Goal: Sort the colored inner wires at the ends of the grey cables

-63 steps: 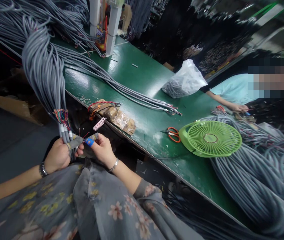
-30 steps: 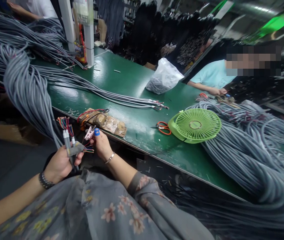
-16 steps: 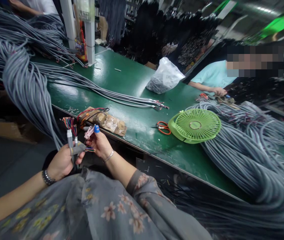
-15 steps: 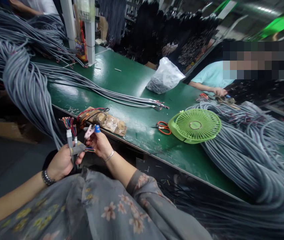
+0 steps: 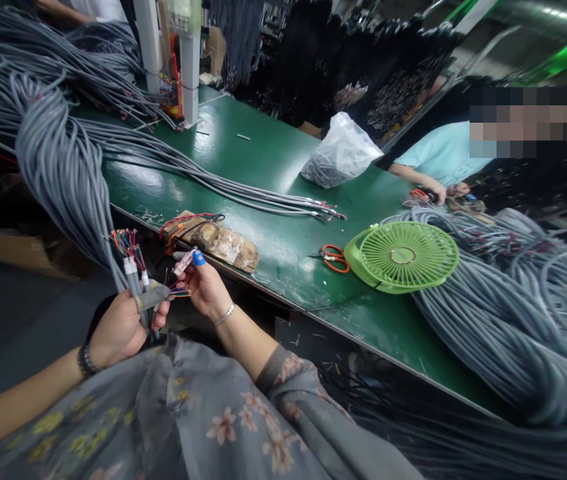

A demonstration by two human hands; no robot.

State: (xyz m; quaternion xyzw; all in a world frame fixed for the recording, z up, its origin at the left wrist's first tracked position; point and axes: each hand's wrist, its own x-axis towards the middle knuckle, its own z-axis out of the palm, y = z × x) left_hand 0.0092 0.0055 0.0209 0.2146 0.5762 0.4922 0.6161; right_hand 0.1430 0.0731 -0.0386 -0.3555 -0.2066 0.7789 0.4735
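Observation:
My left hand (image 5: 119, 325) is closed round several grey cables (image 5: 134, 281), their white-banded ends pointing up and fanning into coloured wires (image 5: 126, 241). A grey covering wraps its thumb. One cable end lies sideways over the fingers, its thin coloured wires (image 5: 179, 293) pointing toward my right hand (image 5: 208, 290). Between the right thumb, capped in blue, and the fingers is a small pale pink tool (image 5: 184, 264), perhaps a wire stripper; its exact kind is unclear. My right hand is close beside those sideways wires; whether it touches them I cannot tell.
On the green table (image 5: 283, 267) lie a taped wooden block (image 5: 226, 245), orange-handled scissors (image 5: 334, 259), a green fan (image 5: 403, 256) and a plastic bag (image 5: 342, 152). Grey cable bundles (image 5: 60, 157) hang over the edge. A co-worker (image 5: 443, 160) works across the table.
The view has shifted slightly, so the table things sit further right. The cable ends in my left hand lean more to the left. The pink tool has turned in my right fingers.

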